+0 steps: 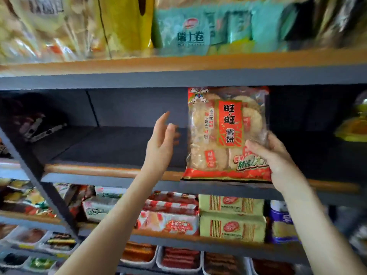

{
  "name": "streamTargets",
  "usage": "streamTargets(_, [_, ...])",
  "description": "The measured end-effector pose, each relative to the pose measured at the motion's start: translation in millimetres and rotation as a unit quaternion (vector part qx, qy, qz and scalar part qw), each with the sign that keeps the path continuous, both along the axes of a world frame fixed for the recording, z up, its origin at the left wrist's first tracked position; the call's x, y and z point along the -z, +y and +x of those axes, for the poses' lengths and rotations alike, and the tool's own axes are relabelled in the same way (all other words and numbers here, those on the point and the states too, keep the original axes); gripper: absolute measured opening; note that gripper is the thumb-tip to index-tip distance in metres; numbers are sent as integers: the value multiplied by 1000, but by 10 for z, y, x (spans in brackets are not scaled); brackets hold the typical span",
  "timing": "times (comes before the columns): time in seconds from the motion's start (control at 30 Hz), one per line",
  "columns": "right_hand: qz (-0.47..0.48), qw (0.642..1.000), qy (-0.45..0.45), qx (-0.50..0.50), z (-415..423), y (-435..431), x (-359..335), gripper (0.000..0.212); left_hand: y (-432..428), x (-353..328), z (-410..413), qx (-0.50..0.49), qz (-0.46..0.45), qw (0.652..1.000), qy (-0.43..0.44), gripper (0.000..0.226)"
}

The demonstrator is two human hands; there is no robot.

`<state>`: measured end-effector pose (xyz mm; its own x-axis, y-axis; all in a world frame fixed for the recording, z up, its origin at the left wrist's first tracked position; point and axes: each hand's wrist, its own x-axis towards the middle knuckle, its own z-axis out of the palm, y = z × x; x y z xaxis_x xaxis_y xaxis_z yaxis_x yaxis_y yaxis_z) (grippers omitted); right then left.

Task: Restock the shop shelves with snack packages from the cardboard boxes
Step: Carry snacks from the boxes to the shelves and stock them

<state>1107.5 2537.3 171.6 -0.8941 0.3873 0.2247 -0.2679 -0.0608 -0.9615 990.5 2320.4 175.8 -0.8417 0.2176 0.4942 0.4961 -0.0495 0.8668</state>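
Right hand (276, 155) grips the rice cracker bag (226, 133) by its lower corner, upright at the shelf (111, 169) edge; left hand (160, 143), fingers loosely spread, hovers just beside it.

The rice cracker bag (224, 133) in the right hand (278, 157) reads 旺旺 雪饼 down its red middle label, with 精选 in green right by the thumb. Up above the left hand (161, 139), a teal pack (184, 28) says 瑞士卷. Print on the packs below both hands is too blurry to read.
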Motion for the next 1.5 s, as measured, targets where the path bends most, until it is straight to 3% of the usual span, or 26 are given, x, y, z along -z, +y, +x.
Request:
streamTargets(0.1, [-28, 996, 25, 79, 288, 273, -23, 36, 354, 73, -139, -115, -132, 967, 184, 30])
streamTargets(0.23, [-48, 983, 48, 172, 561, 564, -12, 44, 931, 160, -214, -98, -304, 846, 427, 53])
streamTargets(0.3, [-50, 975, 54, 209, 620, 679, 15, 51, 1215, 180, -195, -94, -370, 790, 479, 72])
streamTargets(0.43, [-27, 967, 44, 250, 603, 897, 20, 55, 1582, 228, -193, -101, -454, 733, 496, 84])
streamTargets(0.63, [-2, 975, 7, 224, 410, 1237, 55, 60, 1769, 257, -337, -122, -504, 708, 479, 101])
streamTargets(0.8, [7, 978, -20, 206, 183, 1580, 128, 52, 1779, 292, -394, -137, -485, 724, 471, 99])
streamTargets(1.03, [12, 981, -57, 186, -149, 1960, 163, 48, 1721, 294, -498, -154, -491, 704, 489, 101])
streamTargets(1.17, [7, 978, -44, 206, -297, 2093, 138, 44, 1722, 240, -445, -180, -472, 697, 510, 91])
streamTargets(1.27, [56, 971, -42, 228, -463, 2190, 154, 59, 1877, 85, -339, -182, -439, 698, 536, 81])
streamTargets(1.37, [204, 934, -115, 268, -620, 2251, 172, 91, 2059, -28, -279, -185, -460, 682, 537, 79])
streamTargets(1.43, [361, 871, -174, 283, -680, 2223, 178, 121, 2179, -33, -289, -202, -474, 663, 543, 77])
streamTargets(1.5, [502, 797, -193, 276, -749, 2154, 224, 136, 2299, -22, -284, -208, -480, 649, 552, 75])
